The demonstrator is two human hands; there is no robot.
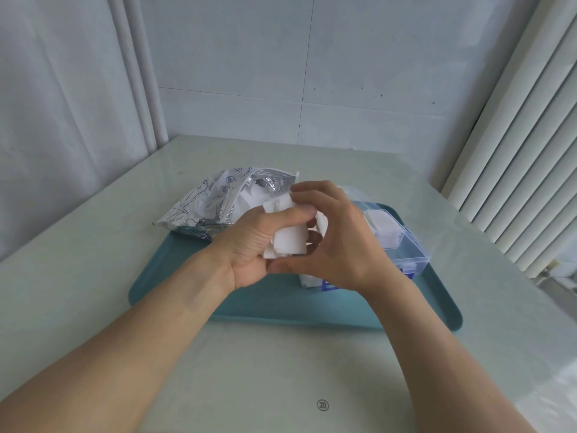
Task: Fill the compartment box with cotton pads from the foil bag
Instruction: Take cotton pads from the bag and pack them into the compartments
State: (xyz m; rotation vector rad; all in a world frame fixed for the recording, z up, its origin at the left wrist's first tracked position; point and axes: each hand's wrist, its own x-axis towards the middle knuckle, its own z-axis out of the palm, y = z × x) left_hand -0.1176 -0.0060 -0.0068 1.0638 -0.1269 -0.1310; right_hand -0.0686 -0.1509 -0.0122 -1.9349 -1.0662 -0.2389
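A stack of white cotton pads (288,242) is held above the teal tray (175,285), between both hands. My left hand (249,251) grips the stack from below and the left, thumb across its top. My right hand (337,239) curls around it from the right, fingers over the top and thumb underneath. The silver foil bag (215,204) lies open at the tray's far left corner, with white pads showing in its mouth. The clear compartment box (402,245) sits on the tray's right side, partly behind my right hand, and its far compartment holds white pads (382,225).
The tray rests on a pale green table (281,370) in a corner. White walls stand behind and to the left, and a ribbed white radiator (515,151) runs along the right. A white packet with blue print (315,282) lies under my right hand.
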